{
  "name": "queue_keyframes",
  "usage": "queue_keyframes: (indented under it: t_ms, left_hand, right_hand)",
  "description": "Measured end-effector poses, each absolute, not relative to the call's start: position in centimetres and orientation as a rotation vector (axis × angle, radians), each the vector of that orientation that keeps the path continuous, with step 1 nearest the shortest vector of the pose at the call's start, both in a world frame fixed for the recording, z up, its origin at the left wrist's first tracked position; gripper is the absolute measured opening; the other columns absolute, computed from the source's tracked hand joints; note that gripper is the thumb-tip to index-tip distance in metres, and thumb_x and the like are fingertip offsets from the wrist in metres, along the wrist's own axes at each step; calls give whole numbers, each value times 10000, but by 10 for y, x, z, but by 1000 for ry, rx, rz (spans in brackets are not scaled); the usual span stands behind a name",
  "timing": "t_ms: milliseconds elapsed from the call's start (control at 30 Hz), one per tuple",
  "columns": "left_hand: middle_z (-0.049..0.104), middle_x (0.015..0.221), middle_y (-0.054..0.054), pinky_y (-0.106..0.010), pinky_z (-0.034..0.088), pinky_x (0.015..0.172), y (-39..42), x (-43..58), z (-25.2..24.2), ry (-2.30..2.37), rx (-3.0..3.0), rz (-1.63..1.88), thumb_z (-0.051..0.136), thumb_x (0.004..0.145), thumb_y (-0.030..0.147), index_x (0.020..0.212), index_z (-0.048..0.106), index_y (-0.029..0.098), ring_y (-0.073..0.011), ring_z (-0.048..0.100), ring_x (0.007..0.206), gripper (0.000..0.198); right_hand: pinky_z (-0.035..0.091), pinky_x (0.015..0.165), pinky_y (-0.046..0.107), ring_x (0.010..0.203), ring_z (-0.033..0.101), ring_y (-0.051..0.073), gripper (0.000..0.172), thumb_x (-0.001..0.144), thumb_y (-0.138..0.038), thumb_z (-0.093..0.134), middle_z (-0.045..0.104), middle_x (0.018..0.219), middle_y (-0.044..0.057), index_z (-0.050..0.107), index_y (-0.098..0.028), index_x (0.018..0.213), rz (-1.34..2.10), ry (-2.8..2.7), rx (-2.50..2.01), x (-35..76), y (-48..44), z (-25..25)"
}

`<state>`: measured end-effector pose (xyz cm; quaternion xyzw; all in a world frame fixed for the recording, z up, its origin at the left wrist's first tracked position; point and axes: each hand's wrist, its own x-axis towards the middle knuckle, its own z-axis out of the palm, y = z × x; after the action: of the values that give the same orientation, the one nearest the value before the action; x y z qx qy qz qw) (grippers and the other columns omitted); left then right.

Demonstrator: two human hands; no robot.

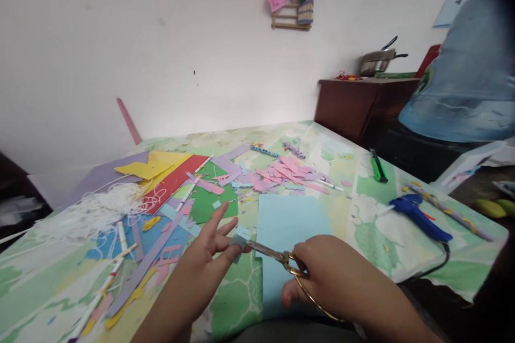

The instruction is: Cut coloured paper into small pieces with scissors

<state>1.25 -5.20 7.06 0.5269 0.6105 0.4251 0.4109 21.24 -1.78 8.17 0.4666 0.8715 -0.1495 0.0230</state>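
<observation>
My left hand (219,249) pinches a small light blue paper piece (240,242) between thumb and fingers, with the other fingers spread. In my right hand (322,270) are gold-handled scissors (285,258), their blades pointing left with the tips at the small piece. Below the scissors lies a large light blue sheet (295,220), partly covered by my right hand. A green sheet (213,198) with small scraps is just beyond my left hand.
Pink scraps (281,171) lie behind the blue sheet. White string (92,209) and coloured strips spread at the left. A blue glue gun (420,217) with its cord, a green cutter (378,166) and a wrapped stick (446,209) are at the right.
</observation>
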Motion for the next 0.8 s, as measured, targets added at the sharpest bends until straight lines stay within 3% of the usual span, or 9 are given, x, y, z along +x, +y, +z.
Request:
queue_keyframes:
  t_ms: [300,567,800]
  left_hand:
    - [615,601,8,-361,247,901,-49,16,68,1450,1254,1093,495,701,265,1276,22,157,-186,350,1122,753]
    - [616,634,-18,-406,284,855,-45,17,68,1445,1199,1111,522,678,288,1274,71,183,-249,440,1035,755]
    - [608,594,-2,-404,251,880,-44,17,68,1421,1209,1100,510,690,292,1273,52,181,-226,388,1087,749]
  right_hand:
    - [186,424,226,523,477,137,507,623,-637,388,561,596,39,609,-183,669,-493,2755,1394,210,-16,80]
    - [178,417,227,506,482,131,474,644,-609,399,572,582,34,604,-181,647,-500,2809,1361,208,-12,79]
    - [161,395,221,460,468,118,452,658,-586,409,573,550,26,598,-177,616,-473,2837,1334,205,-11,81]
